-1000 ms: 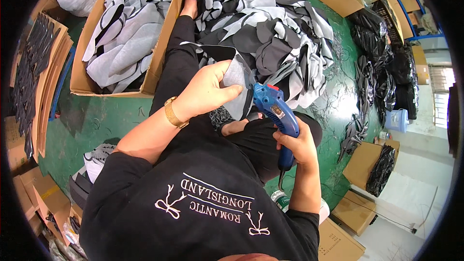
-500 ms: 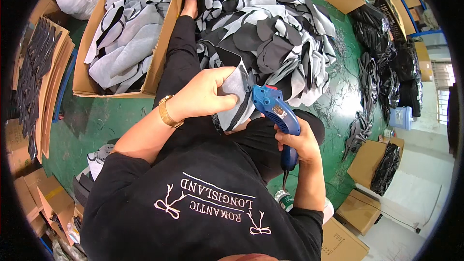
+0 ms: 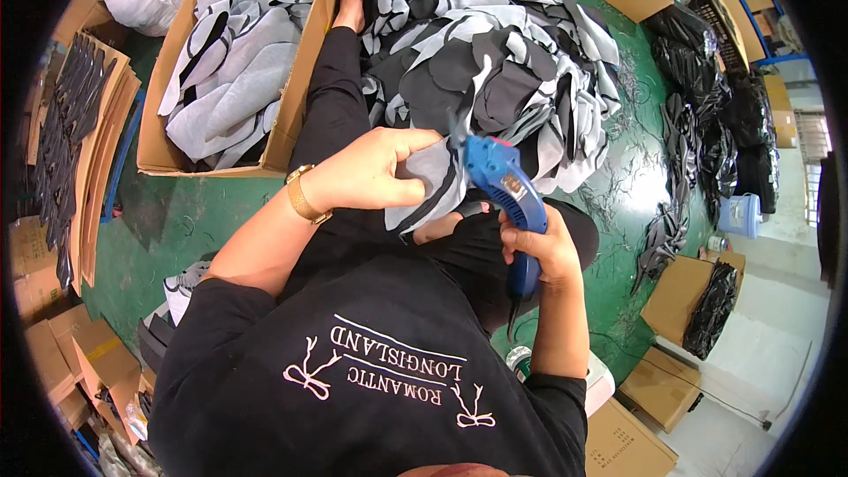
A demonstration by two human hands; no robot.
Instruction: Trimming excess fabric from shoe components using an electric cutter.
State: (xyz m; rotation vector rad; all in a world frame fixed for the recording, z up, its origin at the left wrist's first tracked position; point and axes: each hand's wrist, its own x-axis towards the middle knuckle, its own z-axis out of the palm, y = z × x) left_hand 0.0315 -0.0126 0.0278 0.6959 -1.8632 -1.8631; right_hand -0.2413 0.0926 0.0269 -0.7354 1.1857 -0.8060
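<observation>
Between the thumb and fingers of my left hand (image 3: 371,172) is a grey fabric piece (image 3: 433,181) with a black edge band. My right hand (image 3: 546,238) is wrapped round the handle of blue electric scissors (image 3: 503,177), with a cord trailing from the handle's lower end. The head of the scissors is at the right edge of the fabric piece, and its blades are blurred. Just beyond both hands, a large heap of grey and black fabric pieces (image 3: 503,79) lies on the floor.
An open cardboard box (image 3: 305,79) of grey fabric pieces stands at the left, beside my outstretched leg. Black plastic bags (image 3: 733,115) line the right side. Thin dark trimmings (image 3: 632,110) litter the green floor (image 3: 221,216). Cardboard boxes (image 3: 658,384) stand at the lower right.
The fabric piece in my left hand has shifted and folded differently, with a strip now rising past the blades. The scissors have tilted slightly and moved a little along the edge.
</observation>
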